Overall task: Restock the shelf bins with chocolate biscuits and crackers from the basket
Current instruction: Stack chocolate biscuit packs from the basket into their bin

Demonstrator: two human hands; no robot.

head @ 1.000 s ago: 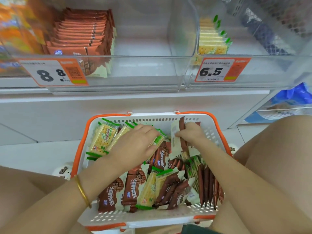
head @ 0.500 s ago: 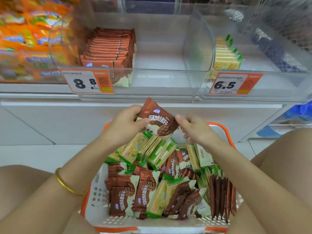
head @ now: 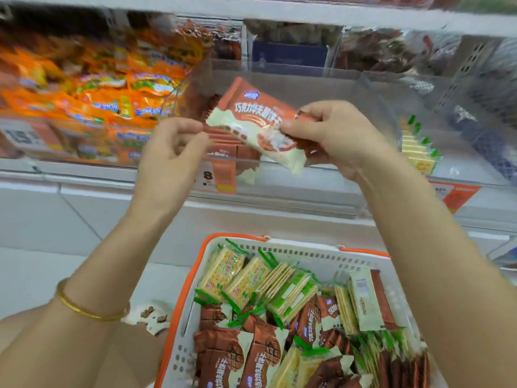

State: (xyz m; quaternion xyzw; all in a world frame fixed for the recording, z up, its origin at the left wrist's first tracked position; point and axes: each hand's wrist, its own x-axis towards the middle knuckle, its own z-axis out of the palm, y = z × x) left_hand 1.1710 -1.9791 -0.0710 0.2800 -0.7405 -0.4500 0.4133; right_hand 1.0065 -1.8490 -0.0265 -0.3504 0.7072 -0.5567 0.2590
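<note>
- Brown and cream glossy foil: the chocolate biscuit packet is held in the air in front of the shelf, above the basket, with its printed face toward the camera.
- Its long axis is tilted, from 10 o'clock down to 4 o'clock; the brown half is on top and the cream half below.
- The grip of the left hand pinches the crimped end at 9 o'clock between thumb and forefinger.
- The grip of the right hand is wrapped round the other end, with the thumb on the front.
- Behind the packet, a clear bin holds a row of brown packets, partly hidden by the held one.
- At 3 o'clock, shelf crackers, yellow with green ends, stand in a row.
- At 10 o'clock lie orange snack bags, blurred.
- At 6 o'clock, the basket is white perforated plastic with an orange rim; inside lie flat rectangular basket crackers and basket biscuit packets, mixed.
</note>
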